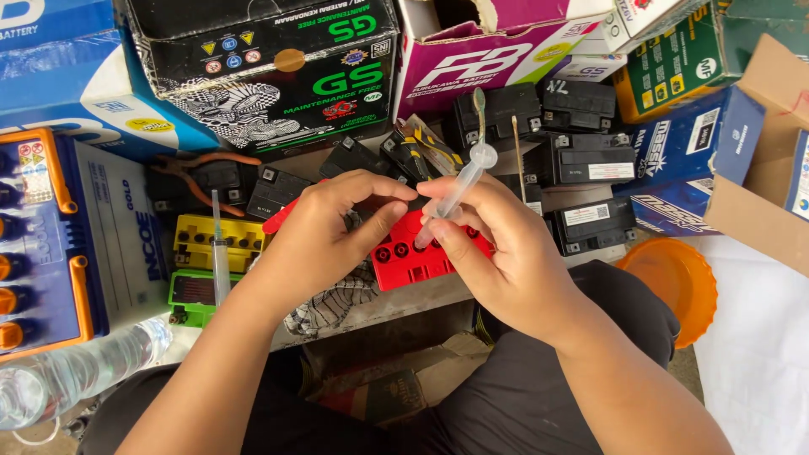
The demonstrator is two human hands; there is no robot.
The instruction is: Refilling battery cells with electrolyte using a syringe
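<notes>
Along the far edge we see a black cardboard box with green lettering [278, 67] beside a magenta-and-white carton [497, 59], with blue cartons at the right [683, 160]. Centrally, on the bench, sits the small red rectangular battery with round filler holes [413, 253]. Our left hand [324, 232] presses curled fingers on its top, while our right hand [506, 253] pinches a clear plastic syringe [455, 194], tip at the holes; contents indeterminate.
</notes>
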